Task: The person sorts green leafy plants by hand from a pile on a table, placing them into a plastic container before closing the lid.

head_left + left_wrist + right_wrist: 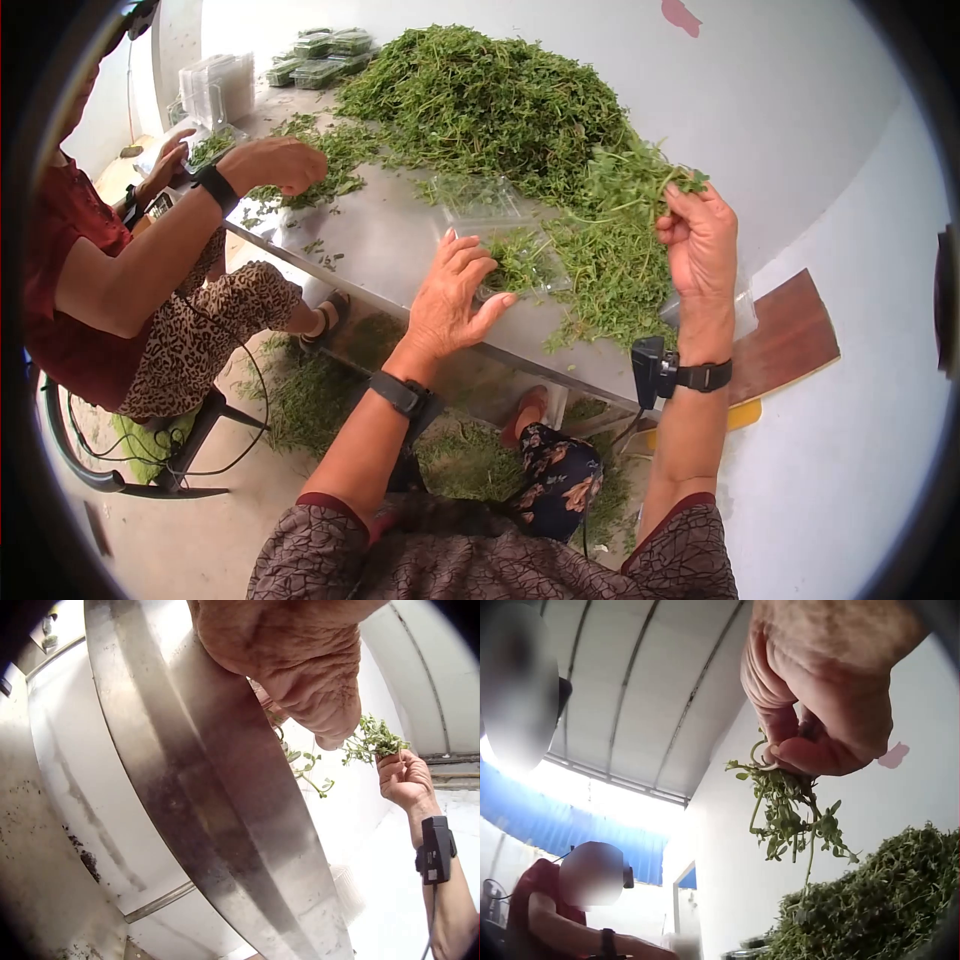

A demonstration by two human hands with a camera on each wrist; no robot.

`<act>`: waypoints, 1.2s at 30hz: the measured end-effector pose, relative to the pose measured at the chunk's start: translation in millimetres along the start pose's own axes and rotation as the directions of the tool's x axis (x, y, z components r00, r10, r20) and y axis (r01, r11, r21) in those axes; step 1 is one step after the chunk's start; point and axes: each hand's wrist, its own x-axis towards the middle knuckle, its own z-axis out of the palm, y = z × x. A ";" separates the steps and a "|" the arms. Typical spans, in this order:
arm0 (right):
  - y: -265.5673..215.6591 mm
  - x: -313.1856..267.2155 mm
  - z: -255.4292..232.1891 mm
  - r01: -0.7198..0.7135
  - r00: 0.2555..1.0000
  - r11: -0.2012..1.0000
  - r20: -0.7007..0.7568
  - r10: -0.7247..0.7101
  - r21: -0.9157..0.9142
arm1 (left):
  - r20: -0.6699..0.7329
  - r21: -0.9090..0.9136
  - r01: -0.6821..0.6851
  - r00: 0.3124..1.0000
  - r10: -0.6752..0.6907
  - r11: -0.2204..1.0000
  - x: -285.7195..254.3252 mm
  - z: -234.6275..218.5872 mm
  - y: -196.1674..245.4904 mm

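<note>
My right hand (700, 240) is raised at the right of the table and pinches a bunch of leafy green sprigs (632, 178) between thumb and fingers. In the right wrist view, loose stems of the sprigs (787, 817) dangle below the fingertips. My left hand (447, 305) is at the near table edge, fingers extended and thumb spread, right by an open clear plastic box (552, 275). Some greens (515, 258) lie in that box, and its clear lid (480, 203) is tipped back on the far side.
A big heap of greens (490, 100) covers the back of the metal table (390, 215), with looser greens (615, 270) at right. Filled boxes (318, 62) and stacked clear boxes (222, 88) stand at back left. Another person (130, 260) sits at left. A reddish board (785, 340) leans at right.
</note>
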 end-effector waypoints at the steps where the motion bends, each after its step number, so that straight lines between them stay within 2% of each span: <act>1: 6.9 -0.5 2.9 0.008 0.999 1.000 0.036 -0.007 -0.027 | 0.000 -0.001 0.003 1.000 -0.003 1.000 0.0 -0.3 -0.3; 2: 15.0 -2.3 6.2 0.004 0.999 1.000 0.036 -0.003 -0.023 | 0.004 0.003 0.005 1.000 -0.005 1.000 -0.2 -0.3 -1.0; 4: 30.3 -8.7 13.9 -0.028 0.991 0.979 0.121 0.053 -0.204 | -0.007 -0.004 0.003 1.000 -0.003 1.000 -0.5 0.4 -2.2; 5: 36.2 -13.5 19.1 -0.031 0.991 0.979 0.120 0.056 -0.201 | -0.004 -0.002 0.005 1.000 -0.005 1.000 -0.3 0.3 -2.1; 7: 45.1 -23.1 26.7 -0.085 0.949 0.895 0.238 0.207 -0.437 | -0.014 0.011 0.014 1.000 -0.014 1.000 0.1 -0.3 -1.3; 11: 50.9 -28.1 23.7 -0.107 0.953 0.876 0.204 0.226 -0.470 | -0.040 0.028 0.005 0.999 -0.004 1.000 0.9 -1.0 0.2; 14: 55.9 -24.7 8.5 0.025 0.967 0.799 0.217 0.132 -0.601 | -0.071 0.011 0.021 0.997 -0.020 1.000 1.2 -1.6 2.2; 15: 56.2 -25.9 8.1 0.025 0.967 0.800 0.217 0.133 -0.600 | -0.064 0.020 0.020 0.998 -0.019 1.000 1.3 -1.8 2.1; 17: 57.1 -31.0 6.8 0.074 0.952 0.698 0.259 0.164 -0.713 | -0.057 0.032 0.020 0.998 -0.018 0.999 1.7 -2.2 1.9; 18: 61.0 -32.2 4.9 0.073 0.952 0.699 0.259 0.164 -0.711 | -0.047 0.044 0.010 0.999 -0.008 0.999 1.9 -2.4 1.7; 20: 71.9 -34.1 0.4 0.245 0.935 0.546 0.343 0.084 -0.801 | -0.035 0.058 0.000 0.999 0.002 0.998 2.4 -3.8 2.4; 22: 73.6 -36.2 0.6 0.230 0.939 0.524 0.328 0.101 -0.820 | -0.007 0.061 -0.003 1.000 0.003 0.998 3.1 -5.2 4.2; 24: 80.8 -35.9 -2.3 0.273 0.941 0.482 0.335 0.044 -0.833 | 0.009 0.070 -0.010 1.000 0.009 0.997 3.0 -4.8 3.6; 27: 91.9 -33.9 -3.1 0.311 0.936 0.548 0.351 -0.034 -0.776 | 0.051 0.083 -0.027 0.998 0.023 0.996 2.9 -4.7 2.4; 31: 100.5 -34.1 1.3 0.363 0.916 0.545 0.397 -0.059 -0.756 | 0.098 0.053 -0.006 0.995 0.001 0.999 3.8 -4.2 2.3; 34: 107.4 -35.2 2.7 0.407 0.894 0.507 0.445 -0.051 -0.760 | 0.142 0.042 0.011 0.990 -0.016 0.999 3.6 -5.2 2.5; 36: 113.7 -36.0 3.2 0.501 0.847 0.433 0.528 -0.063 -0.750 | 0.146 0.038 0.009 0.989 -0.015 0.999 3.0 -4.2 0.4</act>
